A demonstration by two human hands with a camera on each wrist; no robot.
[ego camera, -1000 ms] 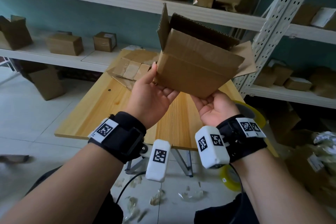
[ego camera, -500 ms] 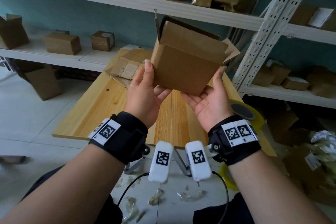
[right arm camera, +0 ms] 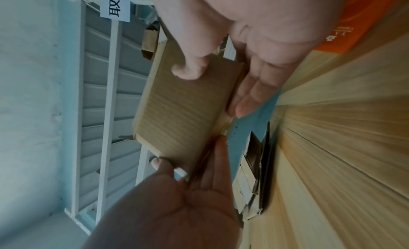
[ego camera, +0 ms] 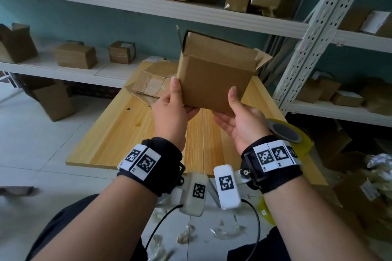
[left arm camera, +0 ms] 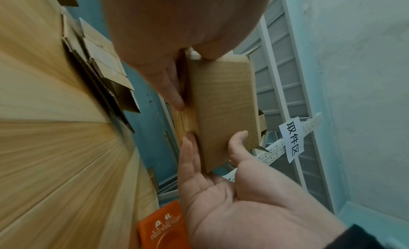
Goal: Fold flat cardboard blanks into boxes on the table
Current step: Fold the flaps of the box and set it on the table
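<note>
A half-erected cardboard box (ego camera: 214,81) was held up in the air above the wooden table (ego camera: 118,133), clear of its surface, with its top flaps standing open. It was gripped from both sides: the left hand (ego camera: 171,112) was set against the left lower corner, its thumb laid up the near face and its fingers (left arm camera: 170,84) stretched flat under the bottom; the right hand (ego camera: 239,121) was set at the right lower corner in the same way, thumb on the near face and fingers (right arm camera: 245,95) spread beneath. A pile of flat cardboard blanks (ego camera: 148,85) was seen on the far end of the table, behind the box. A roll of yellowish tape (ego camera: 297,135) lay at the right edge of the table, just beside the right wrist. Assembled cartons (ego camera: 74,55) were ranged on the white shelves (ego camera: 148,8) behind.
</note>
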